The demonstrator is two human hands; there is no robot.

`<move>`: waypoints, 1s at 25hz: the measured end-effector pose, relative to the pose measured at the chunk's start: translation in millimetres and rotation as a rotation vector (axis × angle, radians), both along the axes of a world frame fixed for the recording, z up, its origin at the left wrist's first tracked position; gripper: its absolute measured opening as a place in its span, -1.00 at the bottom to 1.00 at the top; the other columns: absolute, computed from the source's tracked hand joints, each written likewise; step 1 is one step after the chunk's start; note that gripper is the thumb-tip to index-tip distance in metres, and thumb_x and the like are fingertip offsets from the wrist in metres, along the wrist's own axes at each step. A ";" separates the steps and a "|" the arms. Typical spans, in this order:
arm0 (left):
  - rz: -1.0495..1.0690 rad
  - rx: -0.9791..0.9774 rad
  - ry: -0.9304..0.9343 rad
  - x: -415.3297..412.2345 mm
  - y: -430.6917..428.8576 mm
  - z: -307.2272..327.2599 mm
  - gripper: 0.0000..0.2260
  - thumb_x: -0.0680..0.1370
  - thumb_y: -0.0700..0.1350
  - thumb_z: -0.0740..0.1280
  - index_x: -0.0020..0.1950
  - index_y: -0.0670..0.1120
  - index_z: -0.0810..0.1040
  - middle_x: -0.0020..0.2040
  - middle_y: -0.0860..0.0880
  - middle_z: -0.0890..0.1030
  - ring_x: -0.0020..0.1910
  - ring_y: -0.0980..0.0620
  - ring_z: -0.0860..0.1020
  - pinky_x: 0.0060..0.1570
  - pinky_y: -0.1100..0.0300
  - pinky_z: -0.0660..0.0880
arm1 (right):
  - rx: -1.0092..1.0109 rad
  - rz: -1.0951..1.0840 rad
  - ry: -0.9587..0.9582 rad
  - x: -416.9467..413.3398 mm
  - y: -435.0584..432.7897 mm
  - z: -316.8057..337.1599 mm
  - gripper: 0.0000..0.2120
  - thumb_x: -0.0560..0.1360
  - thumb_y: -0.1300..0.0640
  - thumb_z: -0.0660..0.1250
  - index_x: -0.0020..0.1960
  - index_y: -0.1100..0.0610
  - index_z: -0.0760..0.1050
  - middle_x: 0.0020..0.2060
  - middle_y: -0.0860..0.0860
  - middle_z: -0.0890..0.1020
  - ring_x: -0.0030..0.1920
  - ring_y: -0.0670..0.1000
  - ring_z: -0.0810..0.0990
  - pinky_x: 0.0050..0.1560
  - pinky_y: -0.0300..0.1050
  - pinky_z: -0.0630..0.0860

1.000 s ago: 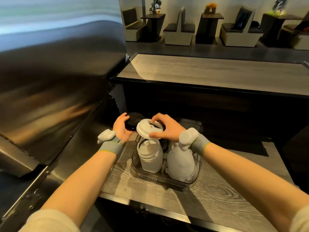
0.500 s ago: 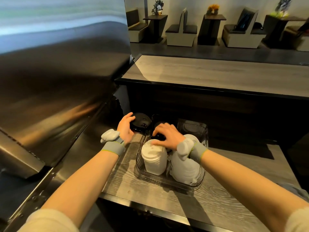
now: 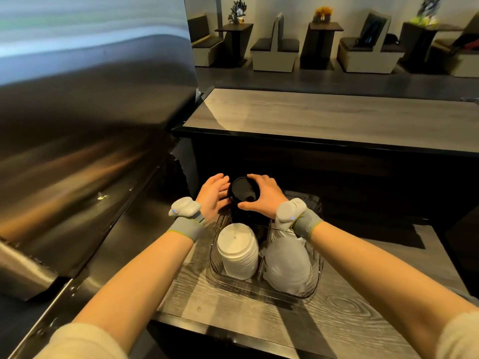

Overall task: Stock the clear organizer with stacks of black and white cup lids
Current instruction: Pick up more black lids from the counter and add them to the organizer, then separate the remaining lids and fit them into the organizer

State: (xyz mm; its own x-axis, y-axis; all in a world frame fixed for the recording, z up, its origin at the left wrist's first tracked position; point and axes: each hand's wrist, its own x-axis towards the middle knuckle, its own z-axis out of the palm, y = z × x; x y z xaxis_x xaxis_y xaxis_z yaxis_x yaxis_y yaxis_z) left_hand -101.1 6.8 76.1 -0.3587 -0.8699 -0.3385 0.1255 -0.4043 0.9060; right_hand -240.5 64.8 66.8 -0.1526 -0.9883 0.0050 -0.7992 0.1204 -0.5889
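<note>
Both hands had shifted onto the black lid stack at the clear organizer's back-left slot: right hand fingers clamped on top, left hand fingers apart, steadying; white stacks already in front

Booth seats and dark tables (plants atop) beyond a wooden counter; steel wall left.

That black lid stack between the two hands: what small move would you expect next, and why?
Probably lowering the black lid stack straight down into the clear organizer's back left compartment. The right hand grips its top, the left hand steadies its side, and the white lid stack and the bagged white lids already fill the front compartments.
</note>
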 end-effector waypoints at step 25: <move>-0.383 -0.094 -0.172 -173.5 98.0 -11.9 -0.72 0.63 -0.23 0.09 0.30 -0.23 0.43 -0.25 -0.06 0.54 -0.60 0.22 0.51 -0.55 0.37 0.42 | 0.232 -0.559 0.114 -182.8 160.4 -24.1 -0.66 0.56 -0.01 0.19 0.28 0.08 0.44 0.30 0.09 0.47 0.37 0.13 0.35 0.35 0.03 0.20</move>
